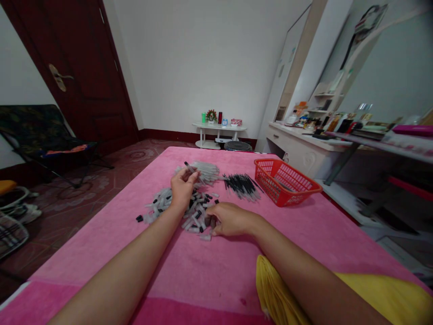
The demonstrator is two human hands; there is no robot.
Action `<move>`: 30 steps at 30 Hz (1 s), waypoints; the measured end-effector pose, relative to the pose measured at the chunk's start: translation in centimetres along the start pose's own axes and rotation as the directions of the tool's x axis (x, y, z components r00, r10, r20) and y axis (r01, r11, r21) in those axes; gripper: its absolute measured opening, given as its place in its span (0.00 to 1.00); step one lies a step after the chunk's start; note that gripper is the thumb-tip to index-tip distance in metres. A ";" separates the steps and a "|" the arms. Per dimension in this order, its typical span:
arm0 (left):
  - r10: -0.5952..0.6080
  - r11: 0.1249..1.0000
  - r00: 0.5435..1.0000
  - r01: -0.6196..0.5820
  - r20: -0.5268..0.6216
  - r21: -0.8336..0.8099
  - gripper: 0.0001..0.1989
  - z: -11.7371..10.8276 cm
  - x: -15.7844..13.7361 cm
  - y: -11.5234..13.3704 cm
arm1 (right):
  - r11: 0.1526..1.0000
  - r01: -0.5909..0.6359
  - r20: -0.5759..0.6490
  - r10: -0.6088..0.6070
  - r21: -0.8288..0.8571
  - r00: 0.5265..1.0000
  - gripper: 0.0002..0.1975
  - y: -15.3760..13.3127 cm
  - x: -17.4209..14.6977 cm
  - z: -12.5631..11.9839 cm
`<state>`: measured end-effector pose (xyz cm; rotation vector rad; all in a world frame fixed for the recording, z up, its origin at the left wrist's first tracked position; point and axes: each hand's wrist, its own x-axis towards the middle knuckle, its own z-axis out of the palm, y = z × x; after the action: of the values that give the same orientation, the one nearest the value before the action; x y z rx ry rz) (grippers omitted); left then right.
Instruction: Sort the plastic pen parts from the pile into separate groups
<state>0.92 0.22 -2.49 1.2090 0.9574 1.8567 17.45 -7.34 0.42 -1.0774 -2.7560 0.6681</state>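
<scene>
My left hand (183, 184) is closed in a pinch around a slim pen part (188, 166), clear with a black end that points up and left. Low over the right side of a pile of small clear and black pen caps (194, 216), my right hand (232, 219) has its fingers curled together. What they hold, if anything, is hidden. Behind my left hand lies a bundle of clear pen barrels (208, 171). Thin black pen refills (241, 185) lie in a heap to the right of the barrels.
A red plastic basket (284, 180) stands on the pink cloth (189, 275) at the right, with a few thin things inside. Yellow fabric (280, 289) lies at the near right. Beyond are a dressing table (294, 142), a small white table (219, 126) and a folding chair (40, 135).
</scene>
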 end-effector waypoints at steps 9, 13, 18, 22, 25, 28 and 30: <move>-0.120 0.986 0.992 0.115 -0.035 -0.118 0.19 -0.2 0.0 -0.1 | 0.792 -0.110 -0.102 0.212 0.600 0.972 0.07 3.3 0.5 -0.7; -0.162 0.976 0.987 0.157 -0.021 -0.149 0.19 -0.2 0.0 -0.4 | 0.553 0.034 -0.346 0.472 0.832 0.811 0.08 5.1 1.4 0.0; -0.231 0.948 0.973 0.228 0.010 -0.222 0.19 -0.1 -0.2 -0.3 | 0.292 0.171 -0.323 0.626 0.941 0.709 0.07 5.3 1.5 0.1; -0.263 0.933 0.964 0.262 0.029 -0.247 0.18 -0.1 -0.3 -0.2 | 0.209 0.232 -0.312 0.643 0.950 0.699 0.10 5.1 1.4 0.0; -0.278 0.924 0.960 0.277 0.034 -0.264 0.18 0.0 -0.3 -0.2 | 0.230 0.241 -0.333 0.626 0.943 0.705 0.12 5.1 1.5 0.1; -0.293 0.914 0.955 0.294 0.048 -0.280 0.18 0.3 -0.4 0.0 | 0.238 0.256 -0.350 0.616 0.937 0.706 0.14 5.1 1.6 0.3; -0.302 0.909 0.951 0.307 0.060 -0.283 0.18 0.5 -0.6 0.2 | 0.241 0.262 -0.356 0.610 0.935 0.708 0.15 5.0 1.7 0.3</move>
<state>1.53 -0.27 -2.43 0.8423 0.7814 1.6641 19.23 -3.08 -2.14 -0.9642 -1.0374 1.3719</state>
